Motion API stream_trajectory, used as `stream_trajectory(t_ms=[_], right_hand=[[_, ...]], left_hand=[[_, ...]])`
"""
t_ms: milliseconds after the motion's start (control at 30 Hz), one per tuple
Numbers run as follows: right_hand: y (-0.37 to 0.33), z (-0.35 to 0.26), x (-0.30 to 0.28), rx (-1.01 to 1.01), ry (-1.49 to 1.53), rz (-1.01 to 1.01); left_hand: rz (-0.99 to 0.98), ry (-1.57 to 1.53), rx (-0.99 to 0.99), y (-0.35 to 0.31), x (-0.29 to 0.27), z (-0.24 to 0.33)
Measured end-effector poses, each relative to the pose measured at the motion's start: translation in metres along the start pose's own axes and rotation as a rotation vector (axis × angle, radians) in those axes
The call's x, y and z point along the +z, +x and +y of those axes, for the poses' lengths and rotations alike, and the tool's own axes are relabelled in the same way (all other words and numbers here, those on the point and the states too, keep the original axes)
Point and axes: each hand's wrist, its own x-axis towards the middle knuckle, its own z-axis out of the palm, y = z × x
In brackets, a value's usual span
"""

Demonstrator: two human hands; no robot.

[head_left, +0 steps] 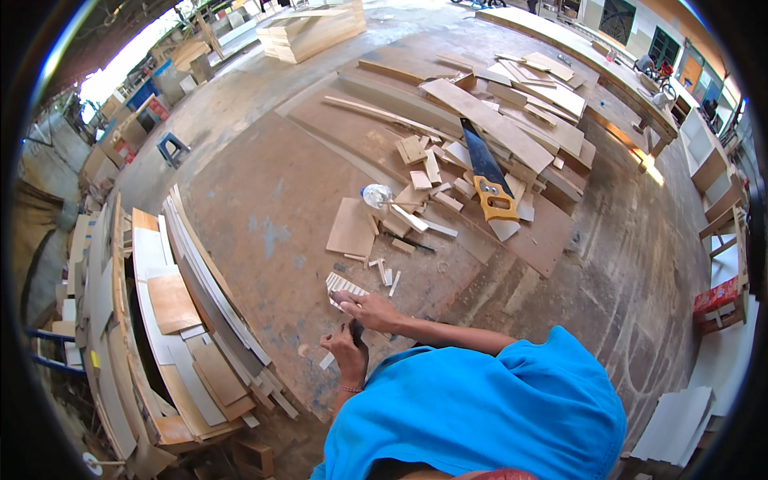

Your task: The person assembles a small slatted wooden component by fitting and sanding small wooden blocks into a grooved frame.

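Note:
My right hand [372, 312] reaches in from the right, its fingers closed at the lower edge of a small slatted wooden piece [346, 285] with pale and dark stripes. Just below it and nearer to me, my left hand [346, 352] is closed with its fingers curled. What it grips, if anything, is hidden. A short pale offcut [326, 362] lies beside the left hand. Beyond the hands are thin wood sticks [389, 277] and a square brown board [351, 227], all on a large brown worktop [240, 208].
A handsaw [498, 202] with a yellow handle rests on a heap of boards [488, 120] and wood blocks farther off. A clear plastic bottle [376, 195] lies near the blocks. Stacked panels [192, 344] stand at left, a small blue stool [171, 149] beyond, and a long table [592, 56] far right.

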Motion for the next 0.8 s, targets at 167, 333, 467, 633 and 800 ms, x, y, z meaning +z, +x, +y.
stream_trajectory(t_ms=[167,333,467,633,800], right_hand=[[-0.029,-0.015,0.002,-0.123,0.021,-0.065],[-0.015,-0.024,-0.011,0.047,-0.028,-0.126],[-0.023,-0.033,-0.009,-0.030,0.021,-0.118],[-0.014,-0.016,-0.001,-0.063,0.006,-0.111],[-0.015,-0.028,-0.009,0.026,0.018,-0.138]], left_hand=[[-0.057,-0.007,-0.179,-0.001,-0.008,-0.026],[0.021,-0.027,0.053,-0.007,0.000,-0.003],[-0.006,0.018,-0.108,-0.004,-0.006,-0.018],[0.035,-0.030,-0.016,-0.005,-0.007,-0.021],[0.034,0.050,-0.020,-0.007,-0.002,-0.011]])
